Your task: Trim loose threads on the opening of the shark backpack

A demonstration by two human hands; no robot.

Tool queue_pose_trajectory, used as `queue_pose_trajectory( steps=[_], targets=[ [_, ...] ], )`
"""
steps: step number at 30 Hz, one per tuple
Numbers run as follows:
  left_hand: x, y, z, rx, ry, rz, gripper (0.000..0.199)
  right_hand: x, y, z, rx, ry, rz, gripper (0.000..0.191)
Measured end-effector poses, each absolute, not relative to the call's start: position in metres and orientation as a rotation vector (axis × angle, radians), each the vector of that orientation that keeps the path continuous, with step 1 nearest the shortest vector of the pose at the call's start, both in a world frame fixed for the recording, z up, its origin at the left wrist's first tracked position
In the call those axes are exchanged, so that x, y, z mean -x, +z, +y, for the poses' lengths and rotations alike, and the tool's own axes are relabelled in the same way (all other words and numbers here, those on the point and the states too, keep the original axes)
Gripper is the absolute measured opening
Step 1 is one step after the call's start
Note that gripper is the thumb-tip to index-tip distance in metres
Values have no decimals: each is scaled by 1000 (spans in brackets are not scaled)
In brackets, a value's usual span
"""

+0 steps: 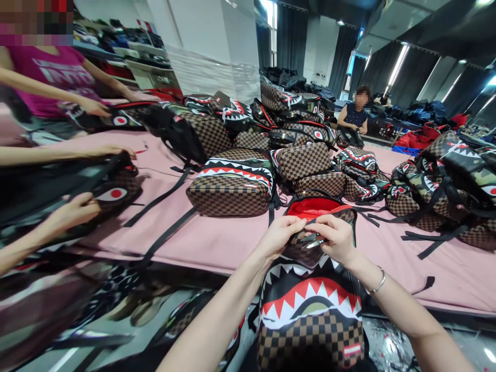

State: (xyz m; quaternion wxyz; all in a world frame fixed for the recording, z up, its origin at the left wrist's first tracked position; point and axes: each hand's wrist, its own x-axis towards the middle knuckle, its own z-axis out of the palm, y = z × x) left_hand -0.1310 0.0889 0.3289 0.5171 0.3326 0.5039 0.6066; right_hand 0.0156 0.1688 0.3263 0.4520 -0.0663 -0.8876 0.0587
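A brown-and-black checkered backpack with a red-and-white shark-mouth print hangs over the near table edge, its top opening showing a red lining. At that opening, my left hand pinches the bag's edge between thumb and fingers. Close beside it, my right hand is closed at the same edge, with small metal scissors held in its fingers. The fingertips of both hands almost meet. A bracelet circles my right wrist.
The pink-covered table bears piled checkered backpacks, with loose black straps around them. At the left, another person's hands hold a dark bag. A person in pink works behind; another person sits further back.
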Motion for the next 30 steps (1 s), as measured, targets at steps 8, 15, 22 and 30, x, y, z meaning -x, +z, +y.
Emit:
queue_pose_trajectory(
  steps=[8,15,22,30],
  targets=[
    [133,330,88,-799,1453,1168,36,-4,351,145,194,543,-2072,17],
    [139,327,90,-770,1408,1111,35,-34,352,177,499,424,-2183,22],
    [139,327,92,-788,1389,1101,35,-46,344,185,217,-11,-2391,11],
    [138,329,91,-796,1376,1102,35,-39,361,184,139,-173,-2508,15]
  ],
)
